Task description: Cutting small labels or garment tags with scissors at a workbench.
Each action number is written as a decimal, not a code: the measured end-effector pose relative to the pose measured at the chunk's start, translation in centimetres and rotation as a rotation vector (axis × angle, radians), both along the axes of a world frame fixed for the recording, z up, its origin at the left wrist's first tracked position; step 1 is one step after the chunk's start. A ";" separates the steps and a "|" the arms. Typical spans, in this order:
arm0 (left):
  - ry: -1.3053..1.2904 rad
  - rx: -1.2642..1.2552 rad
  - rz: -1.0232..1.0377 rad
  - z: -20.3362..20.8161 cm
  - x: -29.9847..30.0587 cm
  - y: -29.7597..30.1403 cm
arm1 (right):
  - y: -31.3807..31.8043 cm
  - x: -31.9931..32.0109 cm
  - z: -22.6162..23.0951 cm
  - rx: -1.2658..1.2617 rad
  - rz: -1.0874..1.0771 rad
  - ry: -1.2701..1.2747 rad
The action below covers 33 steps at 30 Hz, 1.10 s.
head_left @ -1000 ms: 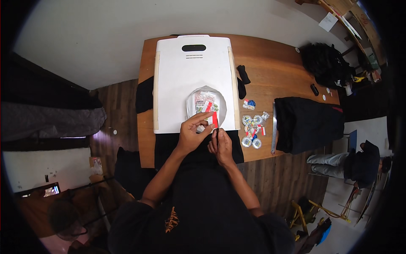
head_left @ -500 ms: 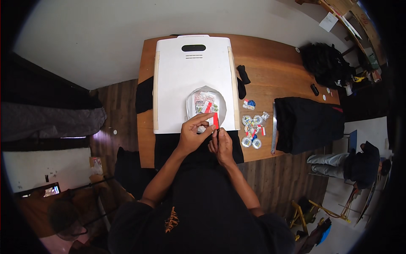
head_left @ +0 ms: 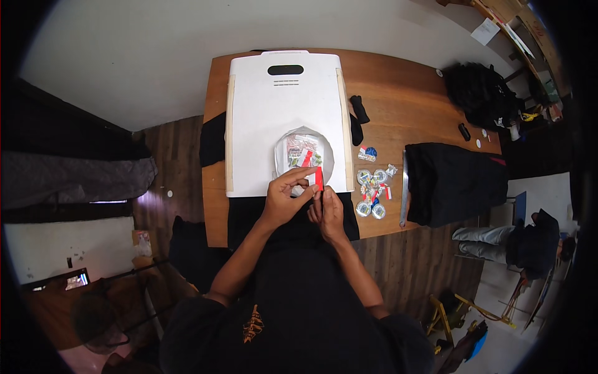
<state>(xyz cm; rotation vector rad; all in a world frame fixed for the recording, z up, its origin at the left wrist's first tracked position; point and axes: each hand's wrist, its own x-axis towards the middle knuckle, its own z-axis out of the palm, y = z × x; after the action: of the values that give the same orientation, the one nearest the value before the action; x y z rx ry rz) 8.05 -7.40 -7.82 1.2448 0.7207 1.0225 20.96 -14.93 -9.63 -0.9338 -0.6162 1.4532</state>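
My left hand (head_left: pixel 283 198) is closed, thumb and fingertips pinching a small red-and-white strip (head_left: pixel 319 179). Close beside it, my right hand (head_left: pixel 328 215) has its fingers closed at the strip's lower end. Both hands are over the near edge of a white panel (head_left: pixel 268 118), which has a dark handle slot and small vents. Just beyond my fingers is a round, pale-rimmed hollow (head_left: pixel 330 153) in the panel. Inside it lie printed clear packets (head_left: pixel 294 151) and another red-and-white piece (head_left: pixel 306 157). My fingers partly cover its near side.
Several round clear packs (head_left: pixel 372 187) with red and blue parts lie right of the panel on the wooden table (head_left: pixel 386 112). Beyond them are folded black cloth (head_left: pixel 455 184), a metal ruler (head_left: pixel 405 187) and a black bag (head_left: pixel 479 93). Another person (head_left: pixel 529 243) is at far right.
Almost nothing differs. The strip between my fingertips has shifted very slightly, and both hands keep the same place and grip.
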 end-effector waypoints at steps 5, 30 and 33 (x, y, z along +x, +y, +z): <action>0.009 0.043 -0.019 -0.2 0.0 0.1 | 0.2 -0.1 0.3 -0.008 -0.021 0.004; 0.033 0.041 -0.024 -0.5 -0.2 0.9 | 1.1 0.2 -0.1 -0.030 -0.028 -0.006; 0.035 0.041 -0.051 -0.5 -0.3 1.1 | 1.3 0.2 0.0 -0.026 -0.034 -0.022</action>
<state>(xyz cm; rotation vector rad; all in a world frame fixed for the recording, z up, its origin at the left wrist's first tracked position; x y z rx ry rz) 7.80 -6.35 -8.35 1.3136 0.6945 0.9800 21.14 -13.59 -9.59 -0.9770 -0.5968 1.4254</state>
